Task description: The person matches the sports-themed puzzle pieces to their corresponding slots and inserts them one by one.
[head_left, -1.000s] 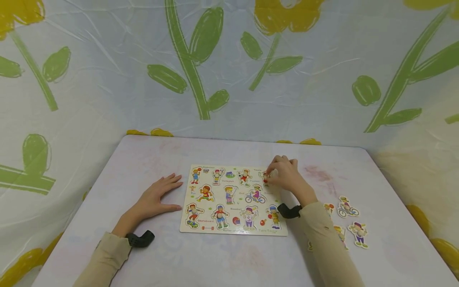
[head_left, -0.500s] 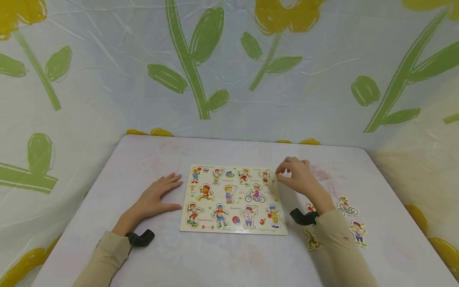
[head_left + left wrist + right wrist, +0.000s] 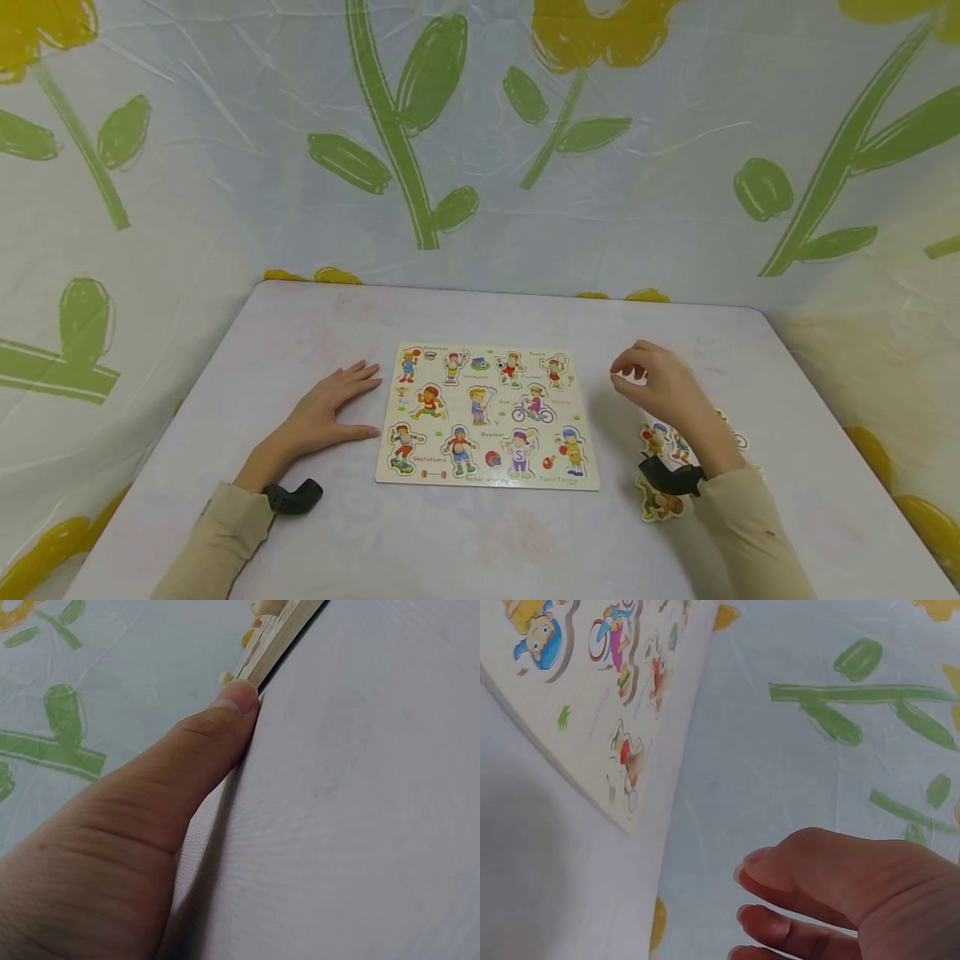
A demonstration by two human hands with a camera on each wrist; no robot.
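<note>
A cream puzzle board (image 3: 450, 417) printed with sporty children lies on the table. My left hand (image 3: 318, 417) rests flat at its left side, fingers spread. In the left wrist view the thumb (image 3: 180, 765) touches the board's edge (image 3: 281, 645). Above the table, right of the board, my right hand (image 3: 663, 387) hovers with thumb and fingers loosely bent. Nothing shows between its fingertips in the right wrist view, where the thumb (image 3: 810, 862) is nearest. The tennis figure (image 3: 555, 372) sits at the board's top right corner. A skateboarder (image 3: 403, 450) lies at bottom left.
Loose figure pieces lie right of the board, including a green-edged one (image 3: 660, 502) and a blue-capped one (image 3: 656, 437). My right wrist and sleeve (image 3: 750, 517) hide others. A flower-patterned cloth (image 3: 480, 217) hangs behind the table (image 3: 450, 550).
My right hand has left the tennis figure and moved right, off the board toward the loose pieces. The left hand and the board have stayed put.
</note>
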